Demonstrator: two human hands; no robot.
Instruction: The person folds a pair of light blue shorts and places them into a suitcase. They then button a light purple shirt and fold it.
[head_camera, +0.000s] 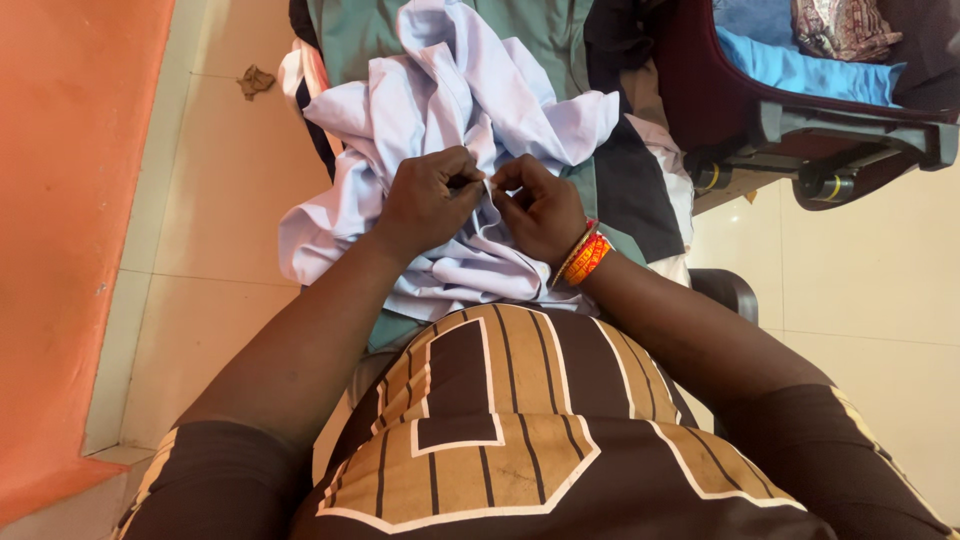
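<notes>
A crumpled white garment (430, 120) lies bunched on my lap, over green and dark cloth (545, 35). My left hand (425, 200) pinches a small dark tool, too small to tell its kind, against a fold of the white garment. My right hand (540, 210), with red and orange threads around its wrist, pinches the same fold right beside it. The two sets of fingertips almost touch at the middle of the garment.
An orange wall (70, 200) runs along the left. The floor is cream tile (220, 200) with a small brown scrap (256, 80) on it. A dark red chair (800, 120) holding blue cloth stands at the upper right. A black armrest (725, 290) sits by my right forearm.
</notes>
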